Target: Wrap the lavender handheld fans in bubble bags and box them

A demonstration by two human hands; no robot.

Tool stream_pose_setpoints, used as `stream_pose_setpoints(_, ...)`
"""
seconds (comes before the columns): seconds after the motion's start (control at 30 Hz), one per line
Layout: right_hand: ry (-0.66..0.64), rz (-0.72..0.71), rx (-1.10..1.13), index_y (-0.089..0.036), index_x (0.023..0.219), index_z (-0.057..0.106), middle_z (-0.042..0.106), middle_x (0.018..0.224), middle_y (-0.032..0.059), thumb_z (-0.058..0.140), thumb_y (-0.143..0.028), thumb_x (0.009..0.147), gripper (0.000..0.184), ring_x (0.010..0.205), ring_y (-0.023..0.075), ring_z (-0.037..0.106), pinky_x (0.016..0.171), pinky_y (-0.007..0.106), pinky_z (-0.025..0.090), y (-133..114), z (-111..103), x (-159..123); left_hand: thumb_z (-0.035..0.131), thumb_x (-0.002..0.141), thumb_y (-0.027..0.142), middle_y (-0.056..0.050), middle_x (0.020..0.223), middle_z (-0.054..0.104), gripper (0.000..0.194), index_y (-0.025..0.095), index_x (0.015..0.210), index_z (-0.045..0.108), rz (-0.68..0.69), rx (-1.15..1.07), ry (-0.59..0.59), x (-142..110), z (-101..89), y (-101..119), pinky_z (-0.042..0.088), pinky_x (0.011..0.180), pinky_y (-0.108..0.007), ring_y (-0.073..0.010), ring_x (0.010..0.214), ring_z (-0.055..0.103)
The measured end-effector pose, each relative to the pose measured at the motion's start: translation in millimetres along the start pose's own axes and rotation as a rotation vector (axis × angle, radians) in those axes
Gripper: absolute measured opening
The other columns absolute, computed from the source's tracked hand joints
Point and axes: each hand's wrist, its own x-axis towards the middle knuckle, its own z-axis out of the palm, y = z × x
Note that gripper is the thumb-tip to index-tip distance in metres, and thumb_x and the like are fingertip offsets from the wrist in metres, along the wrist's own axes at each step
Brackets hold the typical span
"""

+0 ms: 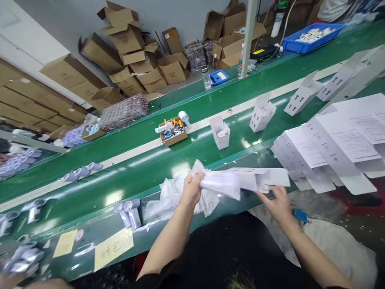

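My left hand (192, 188) is closed round one end of a lavender device in a translucent plastic bag (221, 184), held level over the near ledge. Its far end meets a white folding carton (272, 176) lying on its side; whether it is inside the carton I cannot tell. My right hand (278, 202) pinches the carton's lower edge between thumb and fingers. Crumpled translucent bags (168, 198) lie under and beside my left hand. Farther left, a pair of lavender devices with round heads (129, 210) rests on the ledge.
White flat cartons with printed sheets (333, 140) are stacked at right. Several upright white cartons (221, 132) stand along the green conveyor (126, 170). A small cardboard box of parts (174, 136) sits mid-belt. A blue tray (313, 38) is at the back right. Another person's hand shows lower left.
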Motion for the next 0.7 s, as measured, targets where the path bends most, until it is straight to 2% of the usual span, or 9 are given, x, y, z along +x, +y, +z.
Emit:
stream_pose_setpoints(0.1, -0.291, -0.423, -0.095, -0.023, 0.085, 0.064, 0.046, 0.086, 0.0064, 0.074, -0.039, 0.067, 0.027, 0.086, 0.0245, 0.052, 0.082, 0.041, 0.049, -28.1, 26.4, 1.2, 0.065, 0.069, 0.032, 0.001, 0.07, 0.057, 0.024, 0.014, 0.083, 0.058, 0.142, 0.116, 0.001, -0.8, 11.6, 3.1, 0.041, 0.061, -0.022, -0.0102, 0.062, 0.052)
stream_pose_setpoints(0.2, -0.337, -0.663, -0.153, -0.02, 0.09, 0.063, 0.041, 0.095, 0.0087, 0.07, -0.038, 0.071, 0.028, 0.093, 0.0262, 0.051, 0.081, 0.043, 0.05, -44.1, 57.4, 11.3, 0.053, 0.076, 0.022, -0.001, 0.075, 0.058, 0.012, 0.016, 0.084, 0.059, 0.5, 0.575, 0.056, -4.3, 3.9, 3.4, 0.042, 0.066, -0.024, -0.0124, 0.069, 0.054)
stream_pose_setpoints(0.3, -0.327, -0.758, -0.12, -0.018, 0.095, 0.057, 0.034, 0.117, 0.0143, 0.069, -0.037, 0.073, 0.032, 0.111, 0.0313, 0.046, 0.09, 0.047, 0.047, -48.3, 85.2, 12.8, 0.047, 0.075, 0.011, -0.004, 0.079, 0.058, 0.021, 0.016, 0.09, 0.06, 0.929, 1.07, 0.097, -15.1, -14.6, 8.5, 0.043, 0.07, -0.027, -0.0156, 0.076, 0.054)
stream_pose_setpoints(0.37, -0.357, -0.788, -0.088, -0.018, 0.102, 0.051, 0.031, 0.127, 0.0171, 0.066, -0.034, 0.076, 0.034, 0.115, 0.0321, 0.046, 0.09, 0.047, 0.047, -46.7, 98.8, 8.7, 0.047, 0.076, 0.01, -0.005, 0.078, 0.056, 0.022, 0.017, 0.092, 0.061, 1.104, 1.346, 0.082, -24.3, -20.8, 13.1, 0.043, 0.069, -0.028, -0.0176, 0.076, 0.053)
stream_pose_setpoints(0.43, -0.382, -0.786, -0.081, -0.019, 0.107, 0.046, 0.035, 0.129, 0.0184, 0.063, -0.032, 0.078, 0.036, 0.115, 0.0318, 0.048, 0.087, 0.047, 0.049, -43.8, 107.2, 4.8, 0.048, 0.079, 0.014, -0.006, 0.076, 0.054, 0.02, 0.017, 0.093, 0.061, 1.171, 1.556, 0.046, -31.8, -17.6, 16.3, 0.043, 0.067, -0.028, -0.019, 0.077, 0.051)
stream_pose_setpoints(0.53, -0.389, -0.754, -0.049, -0.021, 0.112, 0.041, 0.041, 0.127, 0.0179, 0.063, -0.032, 0.078, 0.042, 0.116, 0.0327, 0.048, 0.087, 0.048, 0.049, -40.5, 110.0, 6.1, 0.047, 0.084, 0.019, -0.007, 0.078, 0.053, 0.017, 0.016, 0.095, 0.06, 1.16, 1.706, 0.038, -35.1, 0.5, 15.6, 0.042, 0.067, -0.03, -0.0206, 0.08, 0.049)
stream_pose_setpoints(0.57, -0.402, -0.744, -0.03, -0.022, 0.114, 0.04, 0.043, 0.126, 0.0172, 0.064, -0.032, 0.077, 0.046, 0.117, 0.033, 0.048, 0.09, 0.049, 0.047, -40.2, 108.9, 8.7, 0.046, 0.085, 0.021, -0.007, 0.079, 0.054, 0.017, 0.017, 0.095, 0.06, 1.147, 1.738, 0.0, -34.1, 7.8, 14.0, 0.042, 0.067, -0.03, -0.0208, 0.08, 0.049)
stream_pose_setpoints(0.6, -0.437, -0.734, -0.006, -0.022, 0.117, 0.04, 0.044, 0.126, 0.016, 0.065, -0.032, 0.076, 0.049, 0.118, 0.033, 0.047, 0.093, 0.049, 0.045, -40.1, 107.4, 11.9, 0.045, 0.087, 0.022, -0.008, 0.081, 0.054, 0.017, 0.017, 0.095, 0.059, 1.144, 1.771, -0.099, -32.2, 14.5, 11.9, 0.041, 0.066, -0.03, -0.0207, 0.081, 0.049)
stream_pose_setpoints(0.7, -0.57, -0.691, 0.059, -0.026, 0.122, 0.04, 0.049, 0.124, 0.0111, 0.065, -0.032, 0.074, 0.054, 0.118, 0.0318, 0.048, 0.099, 0.048, 0.042, -39.2, 102.5, 21.7, 0.042, 0.091, 0.023, -0.007, 0.09, 0.057, 0.018, 0.021, 0.094, 0.059, 1.155, 1.819, -0.623, -24.6, 25.1, 4.5, 0.039, 0.069, -0.03, -0.0192, 0.083, 0.05)
